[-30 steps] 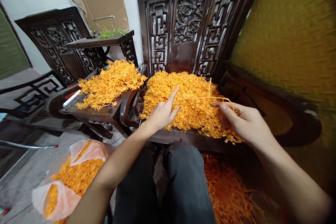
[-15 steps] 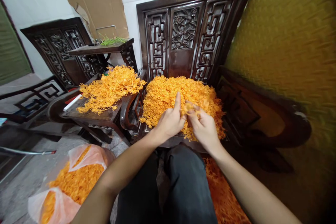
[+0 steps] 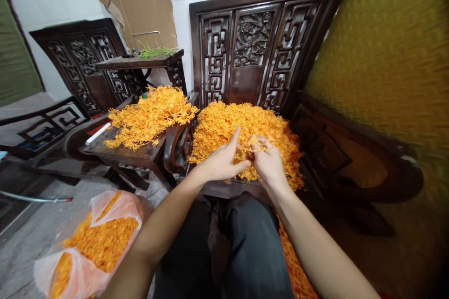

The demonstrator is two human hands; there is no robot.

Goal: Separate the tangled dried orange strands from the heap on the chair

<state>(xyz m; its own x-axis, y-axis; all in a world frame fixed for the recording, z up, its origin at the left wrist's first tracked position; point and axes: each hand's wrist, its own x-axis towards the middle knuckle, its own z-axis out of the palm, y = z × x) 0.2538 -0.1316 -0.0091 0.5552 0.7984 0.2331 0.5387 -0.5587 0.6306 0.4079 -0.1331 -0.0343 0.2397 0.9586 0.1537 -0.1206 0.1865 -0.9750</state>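
A big heap of orange stringy pieces lies on the dark carved wooden chair in front of me. Over its front part, my left hand has its thumb and index finger spread apart, with nothing visible between them. Close beside it on the right, my right hand has its fingers pinched on an orange strand. A looser pile of the same orange pieces rests on the small wooden table to the left.
At lower left, a pinkish plastic bag of orange pieces stands on the floor. Green stems lie on a raised shelf. A white stick is at the small table's edge. More orange strands show beside my right leg.
My left hand's thumb has spread away from its index finger, and a small gap has opened between the hands. My right hand's fingers have curled in more. The view has shifted slightly.
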